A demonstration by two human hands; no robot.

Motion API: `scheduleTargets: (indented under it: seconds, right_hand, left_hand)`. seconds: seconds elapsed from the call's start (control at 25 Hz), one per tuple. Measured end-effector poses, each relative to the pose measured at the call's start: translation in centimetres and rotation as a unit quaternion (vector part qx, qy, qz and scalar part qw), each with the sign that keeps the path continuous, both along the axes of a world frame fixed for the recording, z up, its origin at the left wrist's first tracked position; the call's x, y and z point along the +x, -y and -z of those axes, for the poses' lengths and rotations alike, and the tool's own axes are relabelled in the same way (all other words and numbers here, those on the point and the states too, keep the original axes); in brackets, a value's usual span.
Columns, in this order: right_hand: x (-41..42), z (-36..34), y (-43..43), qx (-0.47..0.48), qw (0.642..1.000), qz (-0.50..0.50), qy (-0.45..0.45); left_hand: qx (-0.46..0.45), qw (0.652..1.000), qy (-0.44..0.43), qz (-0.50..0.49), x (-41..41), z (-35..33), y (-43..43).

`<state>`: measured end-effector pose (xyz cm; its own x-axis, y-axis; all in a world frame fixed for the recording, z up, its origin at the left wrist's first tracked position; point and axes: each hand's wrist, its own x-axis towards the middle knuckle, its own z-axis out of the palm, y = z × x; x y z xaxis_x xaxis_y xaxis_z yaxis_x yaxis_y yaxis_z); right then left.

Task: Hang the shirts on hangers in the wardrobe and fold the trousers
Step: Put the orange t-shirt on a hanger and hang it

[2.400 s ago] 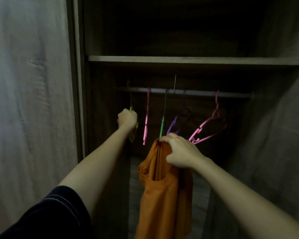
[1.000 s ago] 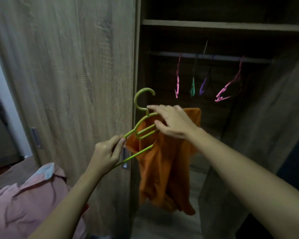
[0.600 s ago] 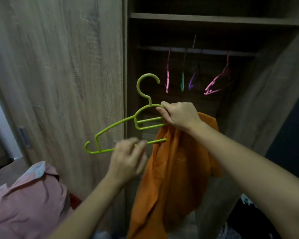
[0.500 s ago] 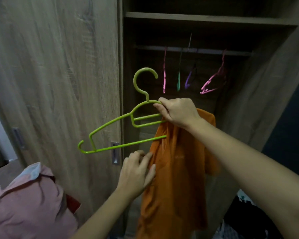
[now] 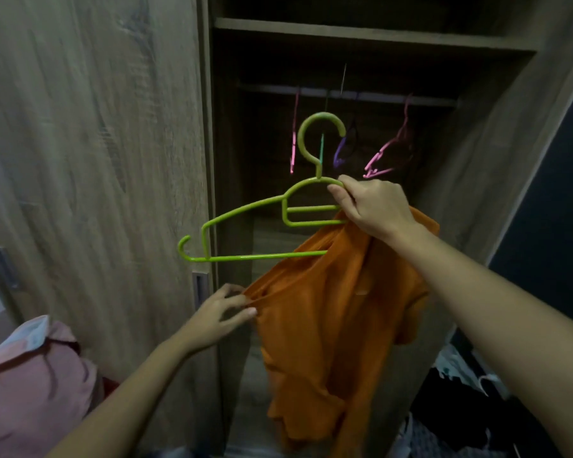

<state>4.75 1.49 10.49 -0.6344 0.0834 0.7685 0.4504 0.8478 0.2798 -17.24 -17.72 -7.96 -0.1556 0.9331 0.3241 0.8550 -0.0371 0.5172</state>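
My right hand (image 5: pixel 371 206) grips a green plastic hanger (image 5: pixel 262 206) near its neck, together with the top of an orange shirt (image 5: pixel 331 325) that hangs below it. The hanger's right half is hidden inside the shirt; its left arm and hook stick out free. My left hand (image 5: pixel 219 312) pinches the shirt's edge at lower left and pulls it sideways. Behind them the wardrobe (image 5: pixel 361 31) stands open, with a rail (image 5: pixel 377 95) across it.
Several empty hangers hang on the rail: a pink one (image 5: pixel 293 137), a purple one (image 5: pixel 341 150) and another pink one (image 5: pixel 387 153). A closed wooden door (image 5: pixel 90 160) fills the left. Pink cloth (image 5: pixel 30 385) lies at bottom left, dark and white clothes (image 5: pixel 460 408) at bottom right.
My left hand let go of the hanger, dropped lower and took hold of the shirt's edge. My right hand took over the hanger and holds it level in front of the wardrobe.
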Motion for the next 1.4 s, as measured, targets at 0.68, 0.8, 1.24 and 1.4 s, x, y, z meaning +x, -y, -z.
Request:
scheduleTargets:
  seconds: [0.68, 0.8, 1.24, 1.4]
  right_hand:
    - [2.2, 4.4, -1.6, -0.167, 0.982, 0.063, 0.060]
    - [0.9, 4.1, -0.6, -0.162, 0.982, 0.052, 0.086]
    - [4.2, 4.4, -4.5, -0.385, 0.919, -0.029, 0.082]
    - [2.5, 4.3, -3.9, -0.351, 0.932, -0.052, 0.071]
  left_hand:
    - [0.036, 0.999, 0.015, 0.007, -1.8, -9.4, -2.8]
    - [0.071, 0.997, -0.011, 0.017, -0.5, -10.9, -3.5]
    - [0.097, 0.995, -0.003, -0.022, -5.6, -14.8, -0.7]
    - [0.091, 0.996, 0.018, 0.010, -4.9, -14.9, -0.6]
